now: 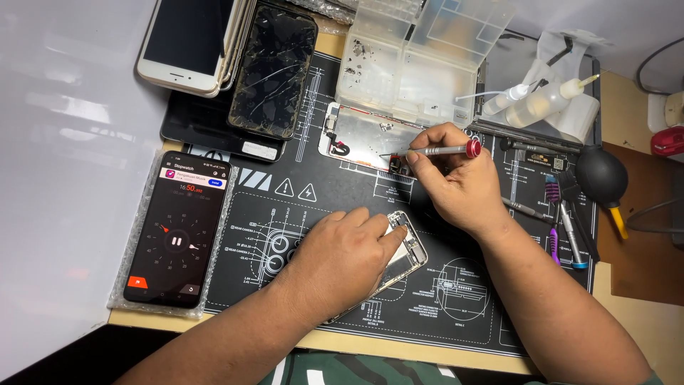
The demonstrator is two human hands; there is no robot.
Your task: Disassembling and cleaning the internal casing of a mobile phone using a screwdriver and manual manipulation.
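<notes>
My left hand lies flat on an opened phone body in the middle of the black work mat, pressing it down. In my right hand I pinch a thin silver screwdriver with a red end cap. Its tip points left toward the edge of a detached screen assembly that lies back side up on the mat. Small dark parts sit under my right fingers.
A clear plastic parts box stands at the back. Stacked phones, one cracked, lie back left. A phone with a running stopwatch rests on bubble wrap at left. Squeeze bottles, a black air blower and hand tools lie at right.
</notes>
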